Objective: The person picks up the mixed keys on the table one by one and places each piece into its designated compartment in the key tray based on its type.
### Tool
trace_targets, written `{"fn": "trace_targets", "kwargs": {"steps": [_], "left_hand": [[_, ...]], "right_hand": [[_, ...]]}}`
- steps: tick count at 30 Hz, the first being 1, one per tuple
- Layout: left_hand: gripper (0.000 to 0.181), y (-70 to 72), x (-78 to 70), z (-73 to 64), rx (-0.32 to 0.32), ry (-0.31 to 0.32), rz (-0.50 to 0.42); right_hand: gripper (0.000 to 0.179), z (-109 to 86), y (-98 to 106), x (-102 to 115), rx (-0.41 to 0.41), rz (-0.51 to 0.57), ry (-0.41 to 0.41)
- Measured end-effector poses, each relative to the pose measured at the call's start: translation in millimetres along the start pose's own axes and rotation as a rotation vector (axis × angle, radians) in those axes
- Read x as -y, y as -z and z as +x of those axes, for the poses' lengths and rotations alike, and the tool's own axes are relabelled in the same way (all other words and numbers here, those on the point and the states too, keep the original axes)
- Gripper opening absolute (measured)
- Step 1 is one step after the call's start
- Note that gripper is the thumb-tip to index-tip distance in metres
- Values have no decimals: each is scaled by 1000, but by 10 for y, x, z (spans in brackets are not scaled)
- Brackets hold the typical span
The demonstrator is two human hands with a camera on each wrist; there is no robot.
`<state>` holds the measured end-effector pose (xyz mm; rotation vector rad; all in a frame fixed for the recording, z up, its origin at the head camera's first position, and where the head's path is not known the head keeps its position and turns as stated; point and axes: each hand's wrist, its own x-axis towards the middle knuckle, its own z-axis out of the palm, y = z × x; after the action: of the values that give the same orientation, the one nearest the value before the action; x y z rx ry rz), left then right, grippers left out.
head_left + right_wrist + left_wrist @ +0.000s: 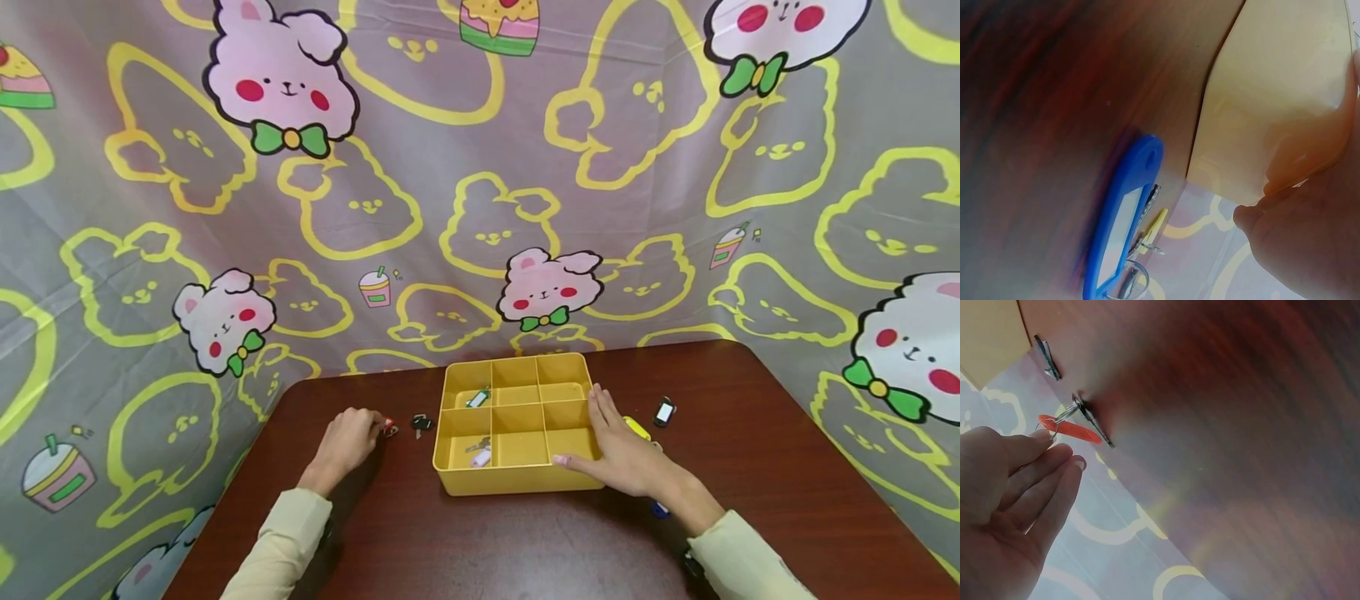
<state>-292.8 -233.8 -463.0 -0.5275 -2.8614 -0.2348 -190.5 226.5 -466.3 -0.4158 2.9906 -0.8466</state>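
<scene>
Left wrist view: left hand point(1000, 515) pinches a red key tag point(1072, 430)

At the left of that frame, the thumb and fingertips close on the ring end of the red key tag, and a dark key point(1094, 424) hangs beside it. Whether either touches the table point(390, 525) cannot be told. In the head view the tag sits left of centre, just beyond the fingers.

Right of it lies a black-headed key point(422, 422), then a yellow six-compartment box point(517, 480) at the middle of the frame. A green tag point(477, 399) lies in its upper-left compartment and a pale tag point(482, 457) with keys in its lower-left one.

The right hand point(626, 454) lies along the box's right side, fingers straight, thumb over the near right corner. Beyond it, right of centre, are a yellow tag point(637, 428) and a black tag point(663, 412); a blue tag point(660, 510) shows below the wrist. Cartoon-printed fabric point(442, 142) fills the upper frame.
</scene>
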Motion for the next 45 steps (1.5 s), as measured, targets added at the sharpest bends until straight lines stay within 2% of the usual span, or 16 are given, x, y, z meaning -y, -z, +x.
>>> {"fn": "trace_targets", "kwargs": {"steps": [9,19,25,30,45], "left_hand": [[10,37,-12,37,-53,-28,28],[12,144,-74,71,-125,-29,-20],[12,185,-106,121,-169,-53,-80],[10,217,-135,161,-200,-49,-142],[15,308,-279,220,-198,70,-409]], "right_hand": [[129,8,8,-3,4,6,-3],[131,14,-21,-13,6,20,-4],[130,11,-20,-21,-6,11,6],[130,12,-19,-22,-3,13,1],[132,27,-41,-38,1,26,-5]]}}
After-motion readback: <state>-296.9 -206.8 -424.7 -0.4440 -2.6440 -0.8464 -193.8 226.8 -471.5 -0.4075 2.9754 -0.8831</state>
